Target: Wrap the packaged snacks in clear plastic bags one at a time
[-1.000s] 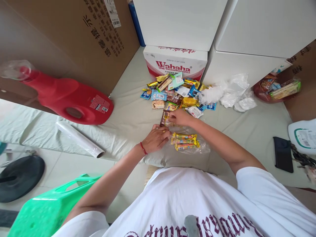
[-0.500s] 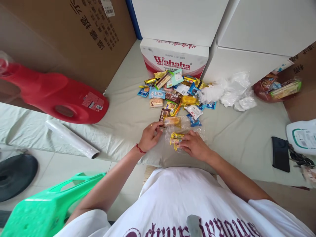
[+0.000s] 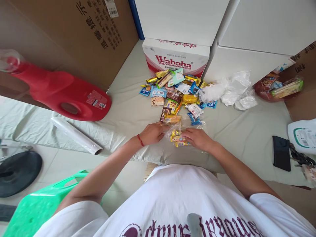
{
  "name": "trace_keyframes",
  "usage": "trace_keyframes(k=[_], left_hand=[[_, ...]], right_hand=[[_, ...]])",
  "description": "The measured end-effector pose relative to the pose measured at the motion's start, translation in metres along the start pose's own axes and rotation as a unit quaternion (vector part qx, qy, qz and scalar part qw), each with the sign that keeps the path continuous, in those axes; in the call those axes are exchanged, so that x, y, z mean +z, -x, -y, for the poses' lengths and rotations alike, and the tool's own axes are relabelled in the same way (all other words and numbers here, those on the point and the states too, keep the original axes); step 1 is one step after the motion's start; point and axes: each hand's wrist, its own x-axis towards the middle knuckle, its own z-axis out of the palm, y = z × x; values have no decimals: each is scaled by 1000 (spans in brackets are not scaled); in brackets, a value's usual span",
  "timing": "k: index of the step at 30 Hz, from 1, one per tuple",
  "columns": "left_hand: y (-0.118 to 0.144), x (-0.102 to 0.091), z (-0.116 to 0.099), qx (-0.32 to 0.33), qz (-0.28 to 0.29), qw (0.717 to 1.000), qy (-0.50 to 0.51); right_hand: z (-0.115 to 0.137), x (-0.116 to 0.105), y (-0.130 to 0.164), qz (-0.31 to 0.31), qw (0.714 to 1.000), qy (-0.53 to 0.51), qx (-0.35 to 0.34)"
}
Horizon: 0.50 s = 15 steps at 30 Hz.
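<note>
A clear plastic bag [image 3: 170, 132] lies near the front edge of the cloth-covered surface, with several yellow-wrapped snacks [image 3: 178, 139] in or under its film. My left hand [image 3: 153, 133] is closed on the bag's left side, its fingertips partly hidden by crumpled film. At the right, my right hand [image 3: 198, 139] has its thumb and fingers pressed together at the snacks' right end, gripping the film there. Just beyond my left fingers lie an orange-yellow packaged cake [image 3: 172, 118] and a brown wrapped bar [image 3: 165, 113]. A blue packet [image 3: 195, 119] sits above my right hand.
A heap of wrapped snacks [image 3: 174, 95] lies before a Wahaba-style carton [image 3: 176, 59]. Crumpled white plastic bags [image 3: 234, 90] are at its right. A red jug [image 3: 71, 95] and a plastic roll [image 3: 76, 135] lie left; a phone [image 3: 281, 153] lies right. A green stool [image 3: 41, 207] stands below.
My left hand has moved right and closed on the plastic film. My right fingers have shifted from over the yellow snacks to their right end. The view has shifted slightly.
</note>
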Motion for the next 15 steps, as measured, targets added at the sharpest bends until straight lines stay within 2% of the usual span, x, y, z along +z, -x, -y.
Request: trace_keyframes(k=[2,5,10,11,13,15], left_hand=[[14,4,4,6,-32,998,56],[35,11,8,-21,-106,988,113],[70,26,16,-104,-216,966,100],[78,29,14,-140,-244,956,84],[90,36,3,-223,-331,916,41],[96,41,-21,-268,-405,874,19]], right_hand=[[-11,-1,-11,-2,1000,-27,-8],[-26,0,-31,0,998,-53,-31],[-32,10,-56,44,998,-4,-37],[-31,13,-59,55,998,14,-39],[-28,19,-63,70,996,41,-45],[-28,24,-66,74,995,51,-53]])
